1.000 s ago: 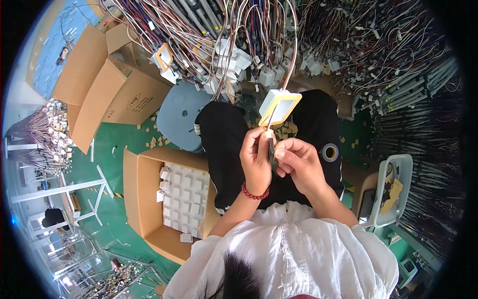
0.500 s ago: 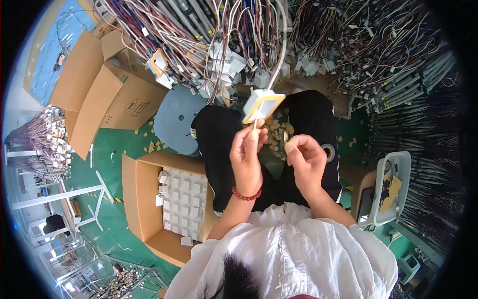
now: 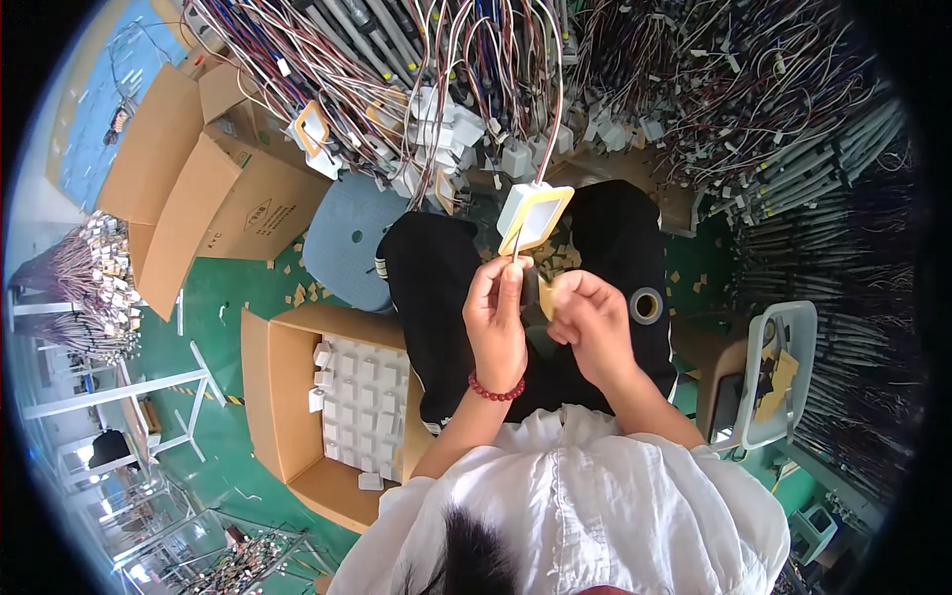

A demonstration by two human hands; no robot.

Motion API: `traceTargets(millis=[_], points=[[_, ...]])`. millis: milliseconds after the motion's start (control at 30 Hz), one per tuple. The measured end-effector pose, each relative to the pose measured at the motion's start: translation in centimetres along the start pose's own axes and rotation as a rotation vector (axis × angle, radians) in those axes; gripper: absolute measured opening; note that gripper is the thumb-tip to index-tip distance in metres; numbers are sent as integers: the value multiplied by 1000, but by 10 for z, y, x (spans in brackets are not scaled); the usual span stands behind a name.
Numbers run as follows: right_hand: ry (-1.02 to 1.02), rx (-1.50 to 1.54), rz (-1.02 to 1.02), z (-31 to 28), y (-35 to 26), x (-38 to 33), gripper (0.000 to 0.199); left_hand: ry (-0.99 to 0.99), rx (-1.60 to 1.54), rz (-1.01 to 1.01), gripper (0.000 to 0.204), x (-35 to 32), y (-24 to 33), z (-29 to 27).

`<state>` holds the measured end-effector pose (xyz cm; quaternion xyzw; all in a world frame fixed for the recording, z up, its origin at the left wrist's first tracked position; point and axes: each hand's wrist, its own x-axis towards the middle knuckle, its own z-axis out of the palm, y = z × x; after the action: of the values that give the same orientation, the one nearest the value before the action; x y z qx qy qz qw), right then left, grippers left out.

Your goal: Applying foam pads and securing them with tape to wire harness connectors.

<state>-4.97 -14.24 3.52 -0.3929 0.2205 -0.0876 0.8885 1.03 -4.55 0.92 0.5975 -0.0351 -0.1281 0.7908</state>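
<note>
A white square box (image 3: 534, 215) with a yellow frame round its face hangs on a cable above my lap. My left hand (image 3: 498, 322), a red bead bracelet at its wrist, is closed just below the box. Between its thumb and finger is a thin, slender piece (image 3: 516, 246) that reaches up to the box's lower edge; its kind is not clear. My right hand (image 3: 593, 319) is closed in a pinch beside it, slightly blurred. A small yellowish flat piece (image 3: 545, 296) shows at its fingertips.
Bundles of cables (image 3: 476, 59) hang ahead and to the right. A cardboard box (image 3: 263, 397) of white housings stands at left, near a blue stool (image 3: 342, 243). A tape roll (image 3: 647, 305) rests by my right thigh. At right is a clear plastic bin (image 3: 801, 367).
My right hand has moved left, closer to my left hand, and the yellowish piece now shows at its fingertips. The white box has shifted slightly to the right.
</note>
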Motion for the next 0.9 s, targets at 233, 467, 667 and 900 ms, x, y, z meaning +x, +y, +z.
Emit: traceTargets(millis=[233, 467, 667, 900], points=[[-23, -610, -207, -40, -20, 11, 17, 57, -60, -27, 19, 12, 1, -18], [-104, -640, -79, 0, -24, 23, 15, -3, 67, 14, 18, 7, 0, -12], [-105, -761, -238, -6, -26, 32, 5, 93, -247, -250, 15, 9, 14, -15], [-358, -283, -122, 28, -42, 66, 9, -72, -207, -224, 12, 10, 12, -28]])
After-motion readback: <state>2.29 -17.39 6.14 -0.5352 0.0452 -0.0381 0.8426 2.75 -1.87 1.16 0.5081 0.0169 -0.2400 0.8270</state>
